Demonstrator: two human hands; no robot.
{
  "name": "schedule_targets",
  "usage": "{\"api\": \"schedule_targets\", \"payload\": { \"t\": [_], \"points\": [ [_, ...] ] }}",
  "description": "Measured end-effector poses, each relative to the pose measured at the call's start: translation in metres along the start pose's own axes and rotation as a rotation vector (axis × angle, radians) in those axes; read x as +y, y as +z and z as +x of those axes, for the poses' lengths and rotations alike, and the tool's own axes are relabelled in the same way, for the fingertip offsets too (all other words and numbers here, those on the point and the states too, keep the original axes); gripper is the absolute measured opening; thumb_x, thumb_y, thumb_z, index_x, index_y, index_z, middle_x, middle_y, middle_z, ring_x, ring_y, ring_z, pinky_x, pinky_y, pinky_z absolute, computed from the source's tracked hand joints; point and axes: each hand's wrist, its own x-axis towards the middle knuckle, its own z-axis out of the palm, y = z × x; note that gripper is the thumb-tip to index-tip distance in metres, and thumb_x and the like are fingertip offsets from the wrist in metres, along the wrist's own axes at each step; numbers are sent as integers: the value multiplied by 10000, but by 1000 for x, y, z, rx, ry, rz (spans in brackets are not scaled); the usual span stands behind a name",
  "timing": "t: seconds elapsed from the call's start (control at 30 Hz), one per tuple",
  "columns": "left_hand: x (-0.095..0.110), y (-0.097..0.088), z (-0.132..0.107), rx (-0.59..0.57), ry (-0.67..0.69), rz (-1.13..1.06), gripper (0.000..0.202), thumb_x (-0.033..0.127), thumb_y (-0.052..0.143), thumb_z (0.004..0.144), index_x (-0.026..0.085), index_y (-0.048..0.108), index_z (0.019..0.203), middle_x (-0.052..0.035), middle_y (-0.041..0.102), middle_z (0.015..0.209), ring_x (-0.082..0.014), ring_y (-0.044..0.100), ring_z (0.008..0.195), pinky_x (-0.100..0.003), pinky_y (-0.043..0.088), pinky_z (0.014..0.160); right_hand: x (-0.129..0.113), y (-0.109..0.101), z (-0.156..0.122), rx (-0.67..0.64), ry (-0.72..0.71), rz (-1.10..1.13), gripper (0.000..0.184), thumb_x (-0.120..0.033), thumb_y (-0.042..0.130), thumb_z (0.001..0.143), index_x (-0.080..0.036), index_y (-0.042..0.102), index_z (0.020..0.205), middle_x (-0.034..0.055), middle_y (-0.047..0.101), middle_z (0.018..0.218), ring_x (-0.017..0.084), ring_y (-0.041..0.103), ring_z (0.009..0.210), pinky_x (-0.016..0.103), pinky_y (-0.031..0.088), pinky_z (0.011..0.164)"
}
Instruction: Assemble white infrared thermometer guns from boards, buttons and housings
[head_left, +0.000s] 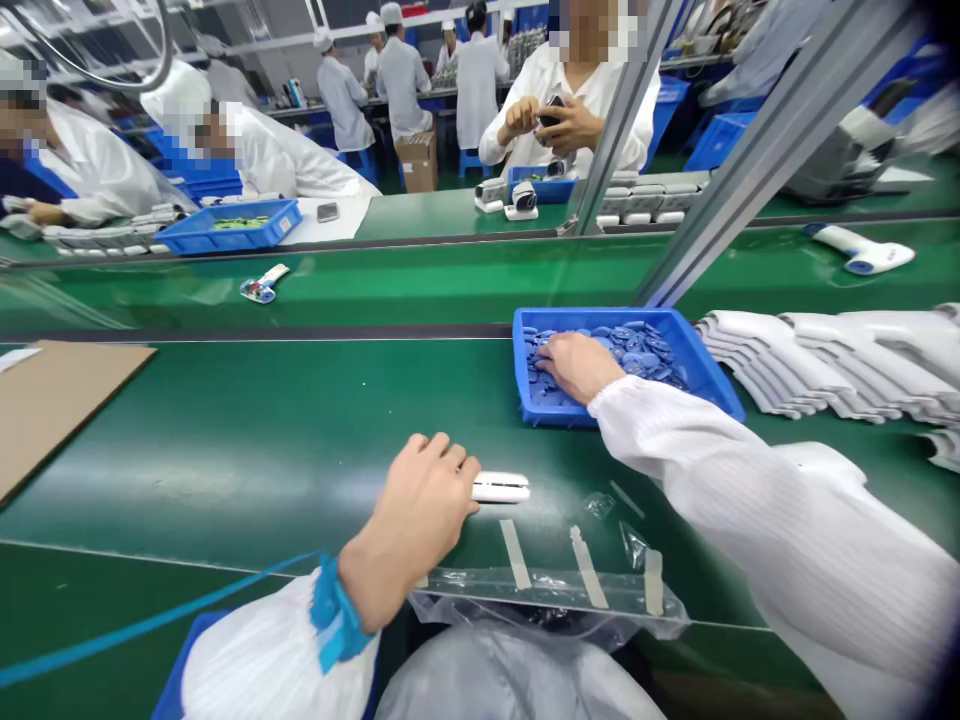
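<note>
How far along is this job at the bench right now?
Looks done: white plastic housings stacked in rows at right. In hand: the left hand is at a small white part on the green belt; the right hand is in a blue tray. Left: the blue discs heaped there.

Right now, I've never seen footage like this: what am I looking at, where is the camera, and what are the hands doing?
This is one picture, from a camera worn on a person's head, looking down at their own bare hands over a green belt on a factory line. The left hand has its fingers against a small white plastic part. The right hand is pressed among blue round parts in a blue tray. White plastic housings lie stacked to the right.
</note>
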Motion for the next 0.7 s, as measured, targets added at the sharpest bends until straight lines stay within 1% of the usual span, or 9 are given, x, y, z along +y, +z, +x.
{"api": "schedule_targets", "payload": {
  "t": [0.07, 0.17, 0.2, 0.27, 0.37, 0.47, 0.53, 0.6, 0.7],
  "points": [
    [4, 1, 6, -3, -36, -12, 84, 238, 650, 880, 161, 623, 900, -110, 682, 918, -293, 589, 898, -407, 403, 770, 0, -2, -2, 21, -3, 12, 163, -143, 623, 864, -110, 783, 870, 190, 748, 948, 305, 686, 942, 394, 477, 850],
    [3, -1, 5, 145, -247, -261, 66, 225, 565, 917, 193, 576, 974, -61, 671, 921, -242, 596, 841, -353, 404, 731, -7, -18, -28, 101, 6, 56, 262, -196, 557, 932, -131, 749, 1097, 153, 743, 1076, 285, 679, 1012, 402, 476, 920],
    [2, -3, 5, 189, -315, -365, 73, 221, 547, 923, 205, 554, 995, -41, 666, 906, -226, 598, 818, -333, 402, 711, -12, -25, -40, 118, 18, 126, 285, -238, 552, 946, -158, 729, 1154, 121, 748, 1078, 260, 689, 984, 387, 492, 908],
    [2, -7, 6, 224, -389, -533, 87, 247, 555, 925, 218, 522, 999, -16, 657, 876, -208, 598, 781, -306, 392, 676, -28, -36, -67, 93, 55, 383, 313, -356, 579, 942, -213, 716, 1185, 58, 764, 961, 208, 702, 834, 347, 540, 804],
    [10, -10, 14, 212, -369, -633, 145, 310, 615, 905, 218, 517, 959, -12, 660, 880, -199, 593, 762, -291, 375, 660, -58, -45, -100, -1, 110, 833, 345, -477, 640, 883, -236, 744, 1107, 17, 713, 758, 163, 649, 668, 308, 554, 652],
    [20, -9, 22, 221, -305, -643, 120, 289, 613, 910, 221, 524, 954, -9, 662, 887, -192, 585, 764, -284, 354, 657, -83, -45, -116, -39, 101, 1033, 300, -465, 646, 882, -241, 760, 1046, 33, 666, 839, 137, 605, 669, 296, 554, 632],
    [24, -7, 24, 233, -269, -618, 101, 275, 597, 921, 222, 514, 942, -3, 656, 873, -188, 570, 751, -286, 339, 653, -92, -42, -120, -16, 97, 1089, 276, -444, 629, 899, -243, 762, 1033, 44, 637, 921, 123, 582, 671, 295, 555, 638],
    [26, -5, 24, 240, -244, -565, 93, 270, 580, 932, 222, 500, 927, 0, 647, 862, -189, 551, 742, -293, 330, 658, -95, -36, -122, 36, 90, 1072, 267, -424, 600, 924, -250, 755, 1055, 45, 613, 953, 115, 566, 662, 291, 547, 627],
    [24, -5, 23, 234, -225, -488, 80, 254, 565, 936, 224, 491, 938, -6, 634, 871, -200, 538, 750, -302, 328, 666, -96, -27, -128, 142, 20, 859, 261, -361, 542, 970, -276, 728, 1131, 49, 598, 998, 133, 582, 726, 292, 523, 624]
  ]
}}
